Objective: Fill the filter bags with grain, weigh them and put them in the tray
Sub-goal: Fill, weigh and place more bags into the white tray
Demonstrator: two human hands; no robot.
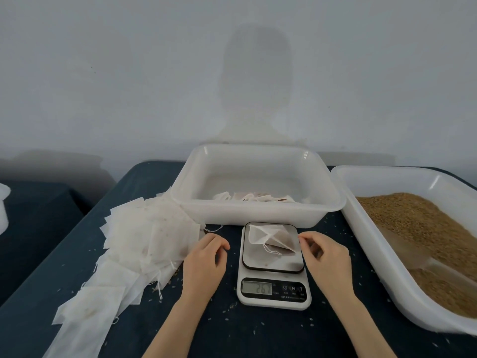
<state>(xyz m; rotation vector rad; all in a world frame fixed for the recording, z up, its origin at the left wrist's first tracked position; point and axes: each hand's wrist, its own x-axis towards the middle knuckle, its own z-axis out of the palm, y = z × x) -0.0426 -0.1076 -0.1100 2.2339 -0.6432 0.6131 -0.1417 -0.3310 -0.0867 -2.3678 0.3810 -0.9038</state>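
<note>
Both hands (left, right) loosely curled, holding nothing.

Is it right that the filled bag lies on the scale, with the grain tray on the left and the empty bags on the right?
Not quite: the sides are swapped. The head view shows the filled bag on the scale, with the grain tray on the right and the empty bags on the left.

Scale flanked by open cloth; tray walls it behind, grain tub right, bag heap left.
</note>
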